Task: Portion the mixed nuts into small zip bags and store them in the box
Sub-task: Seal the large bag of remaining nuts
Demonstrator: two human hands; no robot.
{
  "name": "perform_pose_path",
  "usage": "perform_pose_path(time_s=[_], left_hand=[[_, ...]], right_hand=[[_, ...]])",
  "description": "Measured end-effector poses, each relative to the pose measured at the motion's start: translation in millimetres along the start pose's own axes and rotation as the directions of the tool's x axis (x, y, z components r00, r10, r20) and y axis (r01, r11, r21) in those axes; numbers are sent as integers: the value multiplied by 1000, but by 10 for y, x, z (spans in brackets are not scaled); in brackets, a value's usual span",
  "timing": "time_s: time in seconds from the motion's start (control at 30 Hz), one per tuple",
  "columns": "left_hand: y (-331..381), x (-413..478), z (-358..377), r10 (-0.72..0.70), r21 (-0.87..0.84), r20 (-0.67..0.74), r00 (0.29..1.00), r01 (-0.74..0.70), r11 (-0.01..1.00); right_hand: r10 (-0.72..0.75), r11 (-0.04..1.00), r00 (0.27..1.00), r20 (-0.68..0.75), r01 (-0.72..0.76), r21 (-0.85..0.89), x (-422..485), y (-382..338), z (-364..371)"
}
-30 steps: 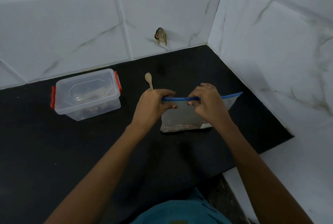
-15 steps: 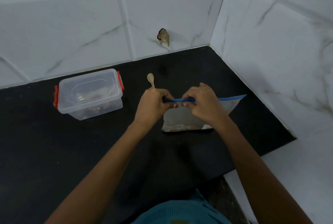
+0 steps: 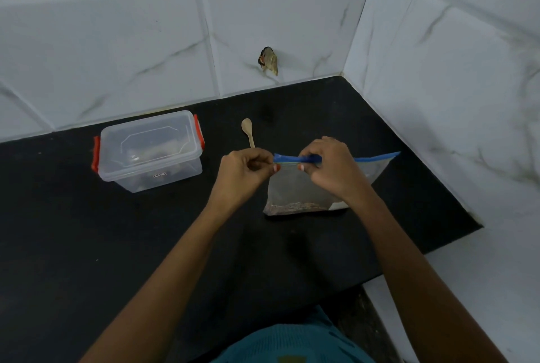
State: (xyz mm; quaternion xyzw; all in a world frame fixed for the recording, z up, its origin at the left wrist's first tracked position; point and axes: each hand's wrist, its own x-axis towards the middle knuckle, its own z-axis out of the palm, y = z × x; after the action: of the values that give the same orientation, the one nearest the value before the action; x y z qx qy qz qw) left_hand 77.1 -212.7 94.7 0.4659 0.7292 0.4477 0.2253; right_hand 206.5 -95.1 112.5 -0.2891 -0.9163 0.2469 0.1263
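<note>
A clear zip bag (image 3: 292, 187) with a blue zip strip stands upright on the black counter (image 3: 87, 245), with nuts along its bottom. My left hand (image 3: 244, 172) pinches the left end of the blue strip. My right hand (image 3: 330, 169) pinches the strip a little right of that, fingers curled over it; the rest of the strip runs out to the right. A clear plastic box (image 3: 150, 152) with red side clips and its lid on sits to the left, with something dim inside. A small wooden spoon (image 3: 248, 132) lies behind my left hand.
White marble-look tiled walls (image 3: 438, 70) close the counter at the back and right. A small brownish scrap (image 3: 268, 61) sticks on the back wall. The counter's front edge drops off at lower right near my teal garment (image 3: 292, 342).
My two hands have shifted slightly along the blue strip; the left hand now sits at its very end. The bag, box and spoon stay where they were.
</note>
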Motion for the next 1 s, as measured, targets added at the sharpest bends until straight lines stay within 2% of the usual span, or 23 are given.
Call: perform_pose_path(time_s=[0.13,0.27,0.43,0.57,0.7,0.83,1.0], left_hand=[[-26,-11,39,6,-48,-25,1000,-7,999],[-39,-8,44,37,-29,-29,999,-38,999],[-86,-11,52,40,-61,-29,999,-42,997],[-89,5,69,48,-78,-80,996,-54,995],[-60,13,73,120,13,-94,988,-119,993],[-81,9,118,121,136,-108,987,-105,985],[-113,-9,121,62,7,-163,985,-62,998]], right_hand=[[-12,1000,1000,-1,12,16,-5,-12,0],[-95,995,995,-16,95,27,-8,-81,10],[-67,996,996,-55,70,60,11,-136,37],[-103,994,993,-59,104,16,29,-108,94],[-111,994,992,-63,110,-11,31,-104,159],[-99,995,995,-12,100,27,41,-128,115],[-61,997,998,25,63,-51,27,-70,17]])
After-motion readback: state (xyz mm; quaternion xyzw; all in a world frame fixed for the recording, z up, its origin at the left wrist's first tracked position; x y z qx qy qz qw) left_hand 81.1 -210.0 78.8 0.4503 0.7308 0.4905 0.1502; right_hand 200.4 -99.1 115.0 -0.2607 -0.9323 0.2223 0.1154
